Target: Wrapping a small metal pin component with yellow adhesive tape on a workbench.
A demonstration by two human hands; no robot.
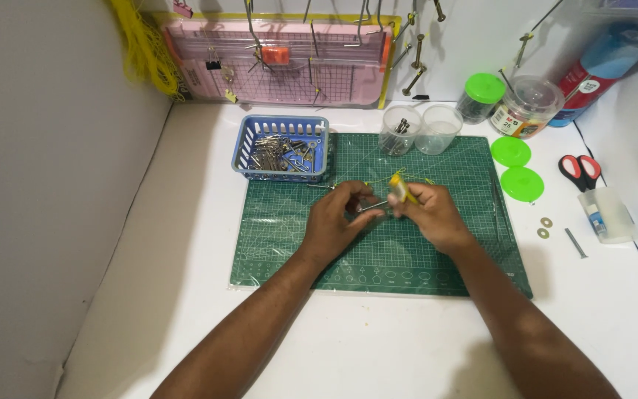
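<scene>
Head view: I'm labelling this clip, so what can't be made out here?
- Small metal piece between the hands: mostly hidden by left hand fingers.
- Yellow tool: lower part hidden in right hand.
- Blue basket contents: too small to identify.

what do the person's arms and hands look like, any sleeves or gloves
Both forearms are bare as far as the frame shows, with no sleeves in view. The left hand and right hand wear no gloves. No watch, bracelet or ring is visible on wrists or fingers, though small rings would be hard to tell.
</scene>
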